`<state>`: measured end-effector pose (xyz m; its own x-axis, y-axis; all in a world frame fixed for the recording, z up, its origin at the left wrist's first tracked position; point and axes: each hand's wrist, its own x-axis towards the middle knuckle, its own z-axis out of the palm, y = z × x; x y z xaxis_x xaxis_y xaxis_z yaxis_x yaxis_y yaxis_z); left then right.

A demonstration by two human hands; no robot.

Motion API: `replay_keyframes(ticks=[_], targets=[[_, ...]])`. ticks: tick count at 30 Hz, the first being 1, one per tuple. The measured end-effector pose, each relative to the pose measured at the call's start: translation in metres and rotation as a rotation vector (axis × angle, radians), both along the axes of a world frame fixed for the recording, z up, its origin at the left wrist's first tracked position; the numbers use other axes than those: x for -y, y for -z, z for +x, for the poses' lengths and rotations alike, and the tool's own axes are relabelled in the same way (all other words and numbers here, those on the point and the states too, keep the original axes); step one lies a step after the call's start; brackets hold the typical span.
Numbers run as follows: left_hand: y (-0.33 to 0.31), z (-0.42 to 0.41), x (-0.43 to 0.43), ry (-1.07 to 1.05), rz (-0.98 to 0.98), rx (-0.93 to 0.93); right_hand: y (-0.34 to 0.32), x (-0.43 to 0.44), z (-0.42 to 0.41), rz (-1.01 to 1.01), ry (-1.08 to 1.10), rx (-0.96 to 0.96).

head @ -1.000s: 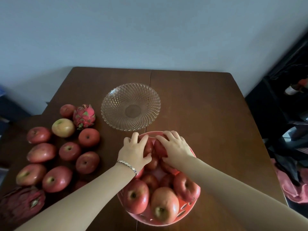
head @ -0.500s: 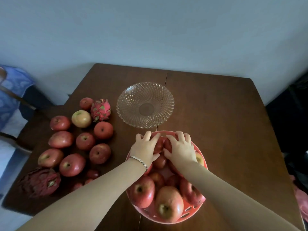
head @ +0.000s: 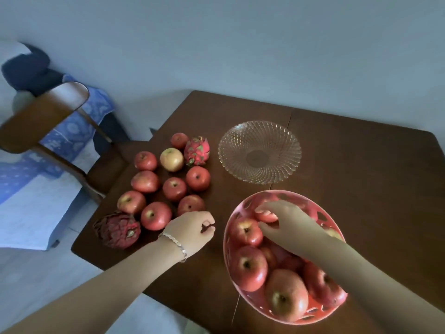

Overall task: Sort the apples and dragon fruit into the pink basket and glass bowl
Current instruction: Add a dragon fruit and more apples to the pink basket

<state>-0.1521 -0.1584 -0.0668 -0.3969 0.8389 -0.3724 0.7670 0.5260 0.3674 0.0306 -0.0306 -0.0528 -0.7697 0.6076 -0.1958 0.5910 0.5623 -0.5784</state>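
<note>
The right hand (head: 286, 219) reaches into the pink basket (head: 225, 239), fingers curled over the far apple (head: 266, 214) and thumb tucked below it, so it grips that fruit. The far apple sits by the basket's back wall, on top of the other basket apples (head: 250, 267) piled toward the near rim.

The left hand (head: 192, 231), with a bracelet (head: 173, 245) on its wrist, is over the wooden table (head: 361, 177) just left of the basket. Its fingers are loosely curled with thumb and fingertips close together, and nothing can be seen in them. The loose apples (head: 174, 189) lie in a cluster beyond it and to its left, the nearest one just past the knuckles.

A yellowish apple (head: 171, 159) and a pink dragon fruit (head: 197, 150) lie at the far end of the cluster. A dark red dragon fruit (head: 117, 229) lies at the table's left edge, near the left wrist. The glass bowl (head: 231, 145) stands beyond the basket, apart from both hands. A wooden chair (head: 43, 112) stands left of the table.
</note>
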Motion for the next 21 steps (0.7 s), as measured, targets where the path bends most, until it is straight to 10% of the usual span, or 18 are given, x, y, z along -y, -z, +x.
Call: replay_keyframes(ticks=[9, 21], targets=[[0.022, -0.134, 0.068, 0.000, -0.481, -0.416, -0.004, 0.049, -0.105, -0.017, -0.038, -0.067], [0.085, -0.211, 0.122, 0.465, -0.118, -0.557, 0.029, 0.107, -0.182, -0.220, 0.111, -0.047]])
